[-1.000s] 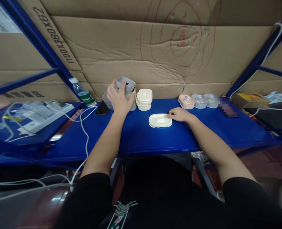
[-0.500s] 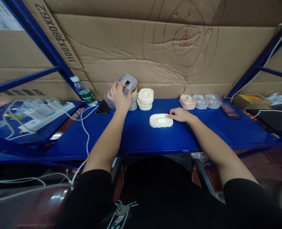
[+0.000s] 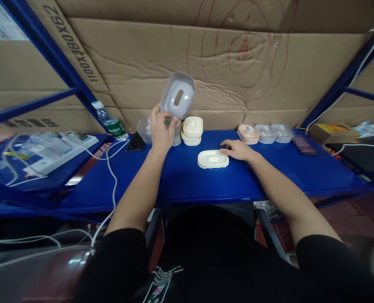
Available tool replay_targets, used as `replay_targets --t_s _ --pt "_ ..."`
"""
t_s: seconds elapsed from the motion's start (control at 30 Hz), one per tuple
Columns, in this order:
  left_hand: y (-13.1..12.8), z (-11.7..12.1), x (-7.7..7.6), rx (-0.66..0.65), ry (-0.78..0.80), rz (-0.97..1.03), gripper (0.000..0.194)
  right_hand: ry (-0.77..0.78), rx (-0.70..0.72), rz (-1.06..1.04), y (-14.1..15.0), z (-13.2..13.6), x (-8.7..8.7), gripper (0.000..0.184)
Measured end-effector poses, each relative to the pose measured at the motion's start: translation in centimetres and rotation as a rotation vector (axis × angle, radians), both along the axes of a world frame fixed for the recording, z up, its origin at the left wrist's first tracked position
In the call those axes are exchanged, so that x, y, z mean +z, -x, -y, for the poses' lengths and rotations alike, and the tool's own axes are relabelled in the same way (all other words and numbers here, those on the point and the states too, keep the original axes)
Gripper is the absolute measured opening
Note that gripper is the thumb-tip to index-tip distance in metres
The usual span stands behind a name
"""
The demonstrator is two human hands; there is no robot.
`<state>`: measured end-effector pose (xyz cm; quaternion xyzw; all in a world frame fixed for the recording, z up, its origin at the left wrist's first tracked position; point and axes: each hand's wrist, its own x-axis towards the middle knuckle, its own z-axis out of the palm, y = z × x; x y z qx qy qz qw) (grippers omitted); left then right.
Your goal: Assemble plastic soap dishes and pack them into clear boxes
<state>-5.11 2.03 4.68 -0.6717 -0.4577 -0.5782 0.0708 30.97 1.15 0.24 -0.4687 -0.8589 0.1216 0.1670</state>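
My left hand (image 3: 162, 129) grips the lower edge of a translucent grey plastic cover (image 3: 187, 99), which is tilted up and has an oval slot in its middle. Below it, partly hidden by the hand, stand more grey plastic pieces (image 3: 177, 138) and a clear tub (image 3: 144, 128). My right hand (image 3: 236, 150) rests on the table with fingers apart, its fingertips at the right end of a cream oval plastic piece (image 3: 212, 159). Between the hands, farther back, is a stack of cream plastic pieces (image 3: 192, 131).
One pink box (image 3: 248, 134) and two clear-grey boxes (image 3: 267, 134) line the back right of the blue table (image 3: 187, 181). A water bottle (image 3: 111, 122), a black phone (image 3: 135, 142) and white cables (image 3: 113, 168) lie to the left. A cardboard wall (image 3: 136, 54) closes the back.
My left hand has lifted the grey cover off the pile, up and to the right, tilting it. My right hand's fingers have loosened a little at the cream piece.
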Motion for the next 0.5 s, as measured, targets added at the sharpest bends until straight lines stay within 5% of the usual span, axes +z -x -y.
replay_targets --t_s 0.1,0.27,0.5 --pt "-1.3 0.4 -0.3 -0.247 0.028 -0.064 0.043 -0.091 0.003 -0.141 -0.1 0.0 -0.1 0.072" --pt "-3.9 0.9 -1.4 -0.663 0.304 -0.067 0.044 -0.229 -0.042 -0.370 -0.4 0.0 0.1 0.101" --pt "-4.5 1.7 -1.3 -0.745 0.538 0.020 0.042 -0.265 -0.064 -0.399 -0.2 0.4 0.7 0.088"
